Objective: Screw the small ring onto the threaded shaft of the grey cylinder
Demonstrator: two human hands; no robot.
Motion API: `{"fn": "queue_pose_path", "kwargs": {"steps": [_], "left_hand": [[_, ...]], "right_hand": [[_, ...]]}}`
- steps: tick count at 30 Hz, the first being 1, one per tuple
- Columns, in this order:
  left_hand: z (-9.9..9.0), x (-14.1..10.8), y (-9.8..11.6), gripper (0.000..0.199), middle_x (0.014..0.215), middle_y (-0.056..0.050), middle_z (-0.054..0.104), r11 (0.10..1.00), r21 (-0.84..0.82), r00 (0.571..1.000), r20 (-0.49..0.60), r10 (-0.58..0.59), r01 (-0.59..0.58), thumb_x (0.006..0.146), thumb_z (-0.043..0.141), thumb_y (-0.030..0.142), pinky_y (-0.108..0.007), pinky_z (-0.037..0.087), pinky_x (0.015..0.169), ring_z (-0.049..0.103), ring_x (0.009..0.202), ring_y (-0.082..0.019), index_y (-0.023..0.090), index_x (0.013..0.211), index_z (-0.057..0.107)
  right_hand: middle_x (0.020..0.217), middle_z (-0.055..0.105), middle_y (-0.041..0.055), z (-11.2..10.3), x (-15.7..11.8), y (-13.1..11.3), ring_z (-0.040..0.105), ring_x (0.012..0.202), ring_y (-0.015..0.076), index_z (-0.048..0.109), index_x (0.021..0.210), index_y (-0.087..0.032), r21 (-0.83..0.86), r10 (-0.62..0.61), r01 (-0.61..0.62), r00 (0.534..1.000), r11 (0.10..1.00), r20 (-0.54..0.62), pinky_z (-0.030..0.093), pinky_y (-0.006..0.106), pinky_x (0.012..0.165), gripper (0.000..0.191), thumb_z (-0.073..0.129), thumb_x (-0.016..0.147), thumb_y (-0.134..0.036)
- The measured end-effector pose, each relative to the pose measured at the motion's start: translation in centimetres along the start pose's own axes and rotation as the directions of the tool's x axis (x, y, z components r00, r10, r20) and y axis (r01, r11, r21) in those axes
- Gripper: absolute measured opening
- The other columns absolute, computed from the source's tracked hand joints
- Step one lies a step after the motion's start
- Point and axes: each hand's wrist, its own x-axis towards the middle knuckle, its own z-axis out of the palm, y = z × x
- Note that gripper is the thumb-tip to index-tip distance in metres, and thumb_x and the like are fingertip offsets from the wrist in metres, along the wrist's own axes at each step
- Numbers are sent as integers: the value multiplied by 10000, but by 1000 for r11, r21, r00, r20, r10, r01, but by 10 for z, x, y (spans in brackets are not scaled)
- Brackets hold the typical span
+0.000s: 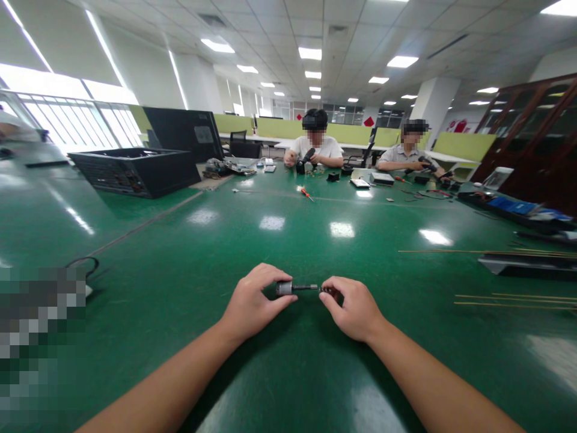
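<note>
My left hand (258, 300) grips a small grey cylindrical part (284, 288) between thumb and fingers, low in the middle of the view. A thin dark shaft (305, 287) extends from it toward the right. Just beyond the shaft's tip, my right hand (353, 305) pinches a small dark ring-like piece (325, 290), partly hidden by the fingers. A narrow gap seems to separate the shaft's end from that piece. Both hands are over the green table (288, 240).
A black computer case (139, 171) stands at the far left. An orange screwdriver (306, 193) lies ahead. Thin brass rods (514, 300) and a dark tray (523, 264) are on the right. Two people (315, 144) sit across the table, handling dark parts.
</note>
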Motion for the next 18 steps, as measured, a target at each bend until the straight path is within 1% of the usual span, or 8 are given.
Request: {"fn": "queue_pose_path", "kwargs": {"steps": [2,3,8,11,13,15,16,18], "left_hand": [[-1,1,0,232,933,-40,704,999,22,999,-27,-28,29,763,783,309,-336,507,839,641,905,-205,212,957,702],[-1,1,0,253,939,-43,703,998,24,997,-37,-62,63,764,779,332,-343,507,840,639,906,-211,211,972,701],[-2,6,-1,447,1074,-58,694,956,-64,956,-37,-289,287,838,658,416,-367,503,913,645,961,-215,211,1234,621],[-11,8,-1,447,1057,-68,703,912,-142,921,-11,-390,385,856,590,489,-381,519,909,662,940,-228,195,1189,643],[-26,3,-2,474,1048,-77,717,860,-234,884,-3,-468,454,822,611,525,-378,537,914,685,951,-240,180,1146,631],[-49,-10,-6,519,1056,-86,730,815,-272,845,-10,-534,512,767,665,543,-376,545,933,698,996,-257,178,1130,595],[-62,-20,-11,536,1042,-85,739,808,-242,829,-27,-559,537,740,689,551,-378,555,923,706,992,-265,184,1117,585],[-93,-49,-28,521,972,-65,761,809,-80,805,-83,-587,582,734,681,578,-391,582,862,727,927,-273,207,1088,591]], "right_hand": [[743,671,1,0,0,0,600,689,167,667,878,-214,6,14,-14,1000,1000,-13,405,270,685,87,595,885,-263],[734,669,-1,0,1,0,598,682,164,665,866,-213,7,24,-24,1000,1000,-20,399,265,676,96,594,888,-273],[668,629,-4,0,2,-1,572,636,147,625,748,-197,-26,55,-56,997,998,-51,342,253,620,240,563,920,-353],[614,574,-9,-1,3,-1,534,600,134,558,662,-189,-55,46,-49,997,997,-62,300,257,601,365,504,957,-396],[575,521,-16,-2,3,-1,494,567,123,492,610,-184,-70,43,-48,997,996,-66,270,262,587,445,445,985,-418],[555,484,-20,-4,3,-1,463,548,116,448,587,-181,-72,43,-47,997,996,-65,246,267,578,490,393,1007,-428],[554,479,-19,-4,3,-1,458,548,115,441,584,-180,-71,44,-48,997,996,-62,239,268,576,501,375,1013,-430],[564,489,-16,-5,3,-2,460,560,116,453,590,-178,-72,49,-53,997,996,-55,229,269,574,506,364,1017,-435]]}}
